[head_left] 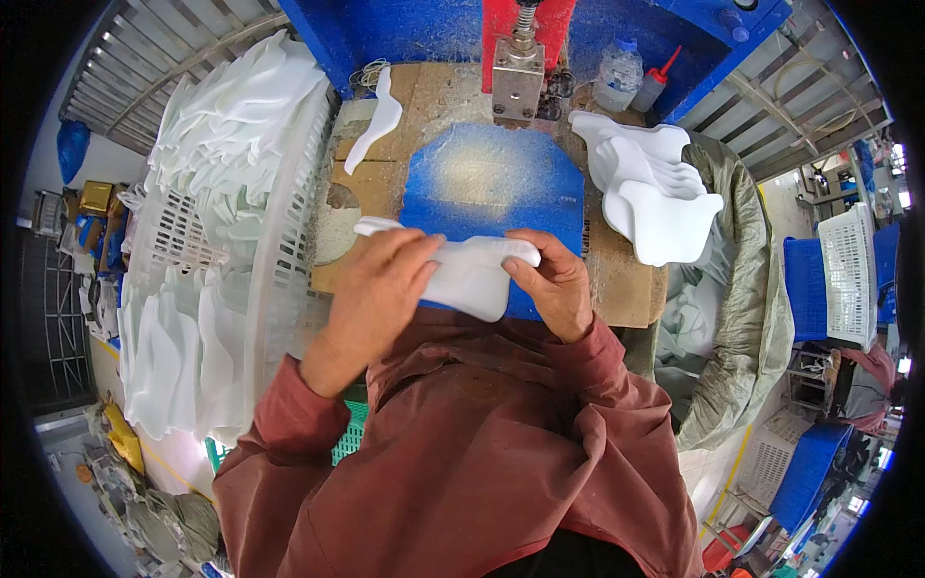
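Observation:
A curved white plastic piece (pixel 470 277) is held just in front of my body, over the near edge of a blue board (pixel 501 183) dusted with pale shavings. My right hand (pixel 557 284) pinches its right end between thumb and fingers. The left hand (pixel 376 294) lies over the piece's left part, fingers bent across its upper edge; its thumb is hidden. Beyond the board stands a machine with a metal block (pixel 518 77) on a red column. A stack of similar white pieces (pixel 665 217) lies to the right, and a single thin one (pixel 379 120) lies at the far left.
At left, a white plastic crate (pixel 284 241) is heaped with white pieces. A grey-green sack (pixel 752 318) holding more of them stands at right. A clear bottle (pixel 617 77) and a red-tipped squeeze bottle (pixel 655 82) stand at the back right. Cardboard (pixel 626 289) covers the worktable.

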`<act>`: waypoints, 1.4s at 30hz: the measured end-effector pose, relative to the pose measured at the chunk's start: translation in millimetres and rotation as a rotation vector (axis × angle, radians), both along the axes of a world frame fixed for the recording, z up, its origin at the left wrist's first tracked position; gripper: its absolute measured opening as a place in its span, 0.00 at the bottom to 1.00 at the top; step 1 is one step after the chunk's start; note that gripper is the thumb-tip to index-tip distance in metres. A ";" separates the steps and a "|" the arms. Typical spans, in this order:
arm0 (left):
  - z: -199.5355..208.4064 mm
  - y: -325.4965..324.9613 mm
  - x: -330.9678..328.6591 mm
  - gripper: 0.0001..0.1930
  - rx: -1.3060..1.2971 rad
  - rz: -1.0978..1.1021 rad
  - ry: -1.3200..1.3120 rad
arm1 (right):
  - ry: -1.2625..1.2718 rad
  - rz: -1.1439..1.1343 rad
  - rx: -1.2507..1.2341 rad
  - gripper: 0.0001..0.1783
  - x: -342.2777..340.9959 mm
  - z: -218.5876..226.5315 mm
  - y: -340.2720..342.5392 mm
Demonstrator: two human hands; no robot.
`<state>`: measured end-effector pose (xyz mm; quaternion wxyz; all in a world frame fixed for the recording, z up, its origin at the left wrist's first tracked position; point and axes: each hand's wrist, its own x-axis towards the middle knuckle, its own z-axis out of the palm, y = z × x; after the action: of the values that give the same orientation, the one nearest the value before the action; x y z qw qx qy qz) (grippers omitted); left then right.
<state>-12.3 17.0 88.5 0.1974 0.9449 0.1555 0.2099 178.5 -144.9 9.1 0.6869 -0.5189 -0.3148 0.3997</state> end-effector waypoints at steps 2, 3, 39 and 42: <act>-1.4 -19.7 3.0 0.14 -0.156 0.022 -0.060 | -0.026 -0.009 -0.036 0.22 -7.6 4.0 1.7; -4.5 -28.3 6.0 0.14 -0.227 0.009 -0.082 | -0.049 0.003 -0.060 0.22 -11.4 7.1 1.5; -51.7 -53.8 23.1 0.08 -0.274 0.260 -0.341 | -0.189 0.025 -0.007 0.21 -31.9 6.4 -0.1; -53.6 -53.7 21.9 0.08 -0.312 0.271 -0.348 | -0.152 0.021 0.000 0.20 -32.3 4.2 -0.1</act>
<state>9.6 -36.7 34.9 0.3346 0.8233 0.2748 0.3670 146.1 -145.0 13.2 0.6567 -0.5446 -0.3714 0.3663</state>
